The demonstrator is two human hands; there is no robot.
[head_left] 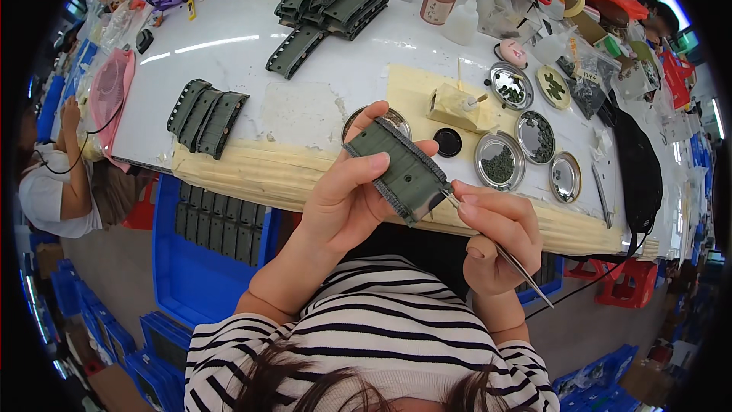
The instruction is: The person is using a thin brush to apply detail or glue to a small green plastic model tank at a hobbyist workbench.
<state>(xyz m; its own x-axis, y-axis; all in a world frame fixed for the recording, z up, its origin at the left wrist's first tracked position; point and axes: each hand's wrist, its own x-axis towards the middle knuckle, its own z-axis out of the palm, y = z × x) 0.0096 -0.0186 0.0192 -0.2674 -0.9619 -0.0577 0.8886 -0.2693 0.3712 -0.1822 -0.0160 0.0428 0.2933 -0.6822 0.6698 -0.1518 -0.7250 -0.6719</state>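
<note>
My left hand (pixel 335 200) holds up a dark green plastic model part (pixel 393 172), tilted, with ridged strips along its long edges; it looks like a tank hull. A pair of metal tweezers (pixel 528 273) is pinched in my right hand (pixel 499 233). Their tip meets the right end of the part; whether a tiny piece sits in the tip is too small to tell. Behind my left fingers a round metal dish (pixel 398 122) is partly hidden. Similar green parts lie in a row (pixel 207 118) at the left and in a pile (pixel 329 11) at the back.
Metal dishes of small green pieces (pixel 499 162) stand at the right, near a yellowish block (pixel 457 111) and a black lid (pixel 447 142). A squeeze bottle (pixel 461 24) and a pink tin (pixel 438 3) stand behind. Below the table edge is a blue crate (pixel 191 275). Another person (pixel 65 191) sits left.
</note>
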